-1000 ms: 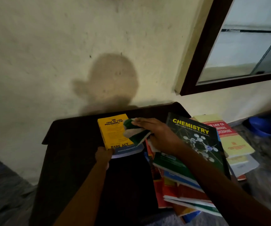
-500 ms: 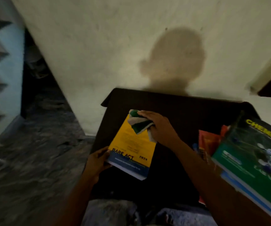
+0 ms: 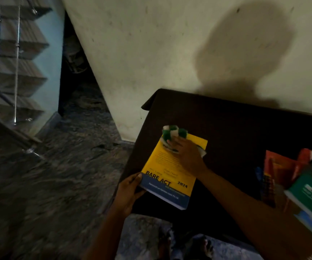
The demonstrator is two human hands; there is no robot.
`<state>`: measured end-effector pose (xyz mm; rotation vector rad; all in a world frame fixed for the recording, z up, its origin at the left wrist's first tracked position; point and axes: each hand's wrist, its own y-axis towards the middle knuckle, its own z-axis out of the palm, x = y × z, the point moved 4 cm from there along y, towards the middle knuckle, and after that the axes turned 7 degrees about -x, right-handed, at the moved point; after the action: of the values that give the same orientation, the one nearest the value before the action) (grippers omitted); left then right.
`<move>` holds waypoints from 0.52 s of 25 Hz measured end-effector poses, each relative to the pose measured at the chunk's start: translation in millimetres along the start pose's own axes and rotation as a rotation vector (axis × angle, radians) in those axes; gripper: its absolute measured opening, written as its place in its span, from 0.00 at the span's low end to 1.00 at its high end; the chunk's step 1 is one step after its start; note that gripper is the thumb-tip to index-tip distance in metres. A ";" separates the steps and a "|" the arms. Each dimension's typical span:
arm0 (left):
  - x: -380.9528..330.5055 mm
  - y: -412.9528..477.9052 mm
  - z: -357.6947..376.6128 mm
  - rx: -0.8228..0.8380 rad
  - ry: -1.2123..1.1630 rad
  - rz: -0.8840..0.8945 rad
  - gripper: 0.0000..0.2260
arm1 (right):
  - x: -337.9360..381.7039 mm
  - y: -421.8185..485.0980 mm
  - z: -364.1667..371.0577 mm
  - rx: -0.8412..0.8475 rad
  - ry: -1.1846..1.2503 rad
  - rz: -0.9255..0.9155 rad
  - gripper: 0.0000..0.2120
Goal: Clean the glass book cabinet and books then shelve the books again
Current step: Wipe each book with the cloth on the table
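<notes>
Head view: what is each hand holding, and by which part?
Left hand grips the yellow book at its near left corner. Right hand holds the green and white cloth, bunched under its fingers, against the book's far end.

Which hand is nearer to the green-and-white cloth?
Right. The right hand holds the cloth against the far end of the yellow book; the left hand grips the book's near left corner, apart from the cloth.
</notes>
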<state>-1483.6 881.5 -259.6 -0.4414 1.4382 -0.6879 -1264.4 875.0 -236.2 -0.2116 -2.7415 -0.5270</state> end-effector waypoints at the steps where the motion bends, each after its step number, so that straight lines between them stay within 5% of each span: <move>1: 0.0 0.5 -2.1 0.015 -0.002 -0.014 0.07 | 14.5 -14.8 4.0 0.015 -0.006 -0.058 0.19; 9: -0.5 -6.5 -0.9 0.072 -0.087 -0.028 0.11 | 58.2 -94.4 -1.9 0.083 0.332 -0.324 0.19; 13: 4.8 -4.9 -4.4 0.099 0.000 0.019 0.07 | -40.5 -29.9 -38.5 -0.049 0.392 0.202 0.19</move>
<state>-1488.7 875.2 -260.4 -0.3508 1.4000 -0.7403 -1221.3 829.5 -226.9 -0.3520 -2.2992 -0.5179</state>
